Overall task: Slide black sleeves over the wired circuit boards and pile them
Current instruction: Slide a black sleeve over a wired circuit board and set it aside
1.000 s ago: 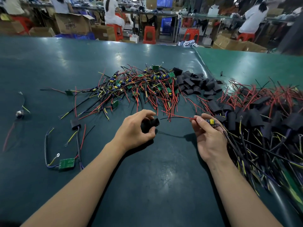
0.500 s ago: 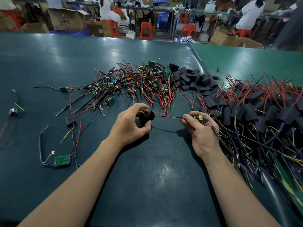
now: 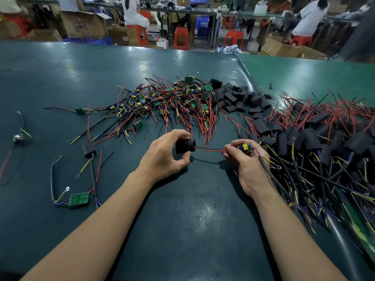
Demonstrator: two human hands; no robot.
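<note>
wires now threaded into sleeve, lying left-right

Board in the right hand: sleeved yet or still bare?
Bare. The board shows in the right hand; only its red wire enters the black sleeve gripped by the left hand.

Left hand grips sleeve (wires threaded).
</note>
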